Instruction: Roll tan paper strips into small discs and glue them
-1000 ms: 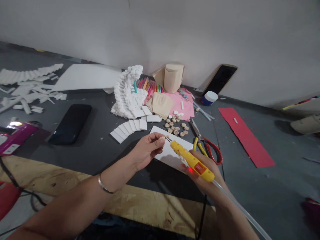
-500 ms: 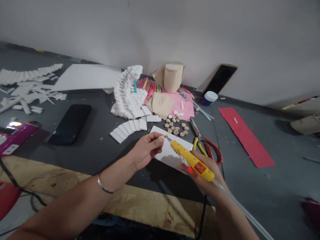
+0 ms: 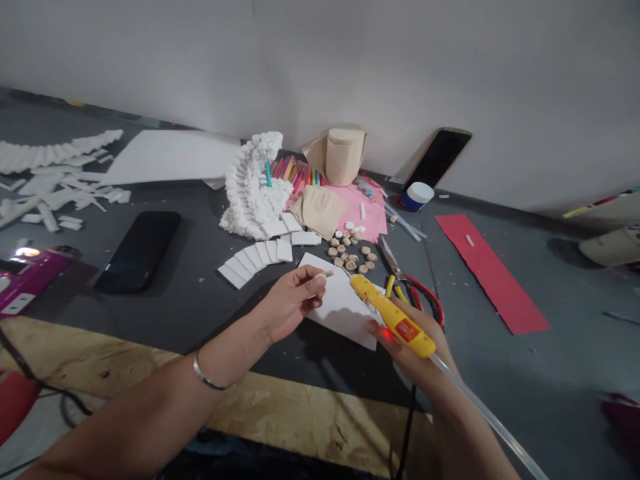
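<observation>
Between thumb and fingers, my left hand (image 3: 297, 297) pinches a small beige disc (image 3: 327, 273), mostly hidden by the fingertips. It looks like the several round beige discs (image 3: 353, 257) lying just beyond. My right hand (image 3: 417, 340) is wrapped round a yellow hot glue gun (image 3: 393, 317), a clear glue stick (image 3: 493, 417) trailing out of its back end. The nozzle points toward the disc, a short gap away. Below both hands lies a white sheet (image 3: 340, 310). Red-handled scissors (image 3: 425, 297) and a yellow-handled tool (image 3: 395, 288) sit beside the right hand.
White tiles (image 3: 255, 260) lie fanned left of the sheet, near a white fluffy piece (image 3: 253, 187). A black phone (image 3: 140, 250) lies at left; another phone (image 3: 437, 160) leans on the wall. A blue jar (image 3: 417, 197) and a red strip (image 3: 493, 273) are at right.
My right hand has drawn the glue gun slightly right, so its nozzle has come away from the small disc. My left hand stays nearly in place, still pinching the disc.
</observation>
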Available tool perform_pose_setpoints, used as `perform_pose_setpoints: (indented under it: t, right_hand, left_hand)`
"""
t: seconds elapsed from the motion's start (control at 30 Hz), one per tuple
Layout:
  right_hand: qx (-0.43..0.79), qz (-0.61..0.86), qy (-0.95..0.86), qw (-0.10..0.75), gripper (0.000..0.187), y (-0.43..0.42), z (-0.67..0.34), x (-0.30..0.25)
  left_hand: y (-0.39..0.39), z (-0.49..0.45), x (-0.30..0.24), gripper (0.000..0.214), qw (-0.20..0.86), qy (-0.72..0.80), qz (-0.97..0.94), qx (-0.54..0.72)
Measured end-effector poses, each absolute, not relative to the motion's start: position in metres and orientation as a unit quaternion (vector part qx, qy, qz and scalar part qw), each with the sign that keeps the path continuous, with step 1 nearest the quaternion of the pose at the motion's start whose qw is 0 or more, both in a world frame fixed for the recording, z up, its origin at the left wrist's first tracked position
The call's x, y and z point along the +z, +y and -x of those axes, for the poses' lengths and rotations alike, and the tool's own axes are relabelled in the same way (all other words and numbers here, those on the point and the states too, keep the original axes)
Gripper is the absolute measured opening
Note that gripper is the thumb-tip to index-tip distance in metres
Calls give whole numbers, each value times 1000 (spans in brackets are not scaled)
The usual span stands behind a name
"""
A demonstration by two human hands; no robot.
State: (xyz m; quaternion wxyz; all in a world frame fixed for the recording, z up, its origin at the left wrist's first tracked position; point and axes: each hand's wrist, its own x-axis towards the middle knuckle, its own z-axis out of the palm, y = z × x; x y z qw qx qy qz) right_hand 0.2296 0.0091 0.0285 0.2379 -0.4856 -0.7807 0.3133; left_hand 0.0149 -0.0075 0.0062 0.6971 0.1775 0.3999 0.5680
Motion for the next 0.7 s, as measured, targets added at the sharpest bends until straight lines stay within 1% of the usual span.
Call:
perform_pose_setpoints:
  t: [0.13,0.2,0.3,0.4,0.47,0.5,0.6,0.63,0.67,0.7]
  right_hand:
    - [314,532,-721,312,26,13,-232,25]
    - [330,555,-685,338,30,19,-237,24]
    - [373,582,-630,353,38,31,-247,21]
    - [410,615,-539,404,46,46,-261,13]
    - [431,626,-485,432,47,57,-270,5]
    - [448,622,-468,439,48,62,-275,0]
    - [483,575,-437,496,46,77,-289,-13]
    - [480,562,-445,506,42,81,-292,-15]
    - [474,547,-476,499,40,84,-296,-17]
    - [448,540,-510,498,40,87,-298,-17]
  left_hand:
    - [-8,-13,6,34,703,394,-174,566]
    - [-8,-13,5,32,701,391,-186,566]
    - [-9,-12,2,29,695,388,-218,565]
    - [-10,-12,1,27,681,393,-249,566]
    - [-10,-12,2,28,674,396,-261,567]
    - [-10,-13,2,28,673,396,-263,566]
    - [-11,-14,7,29,682,393,-256,561]
    - [-11,-15,8,30,687,391,-251,558]
    - [-11,-15,10,31,692,389,-246,556]
    - [-12,-16,12,33,697,386,-240,554]
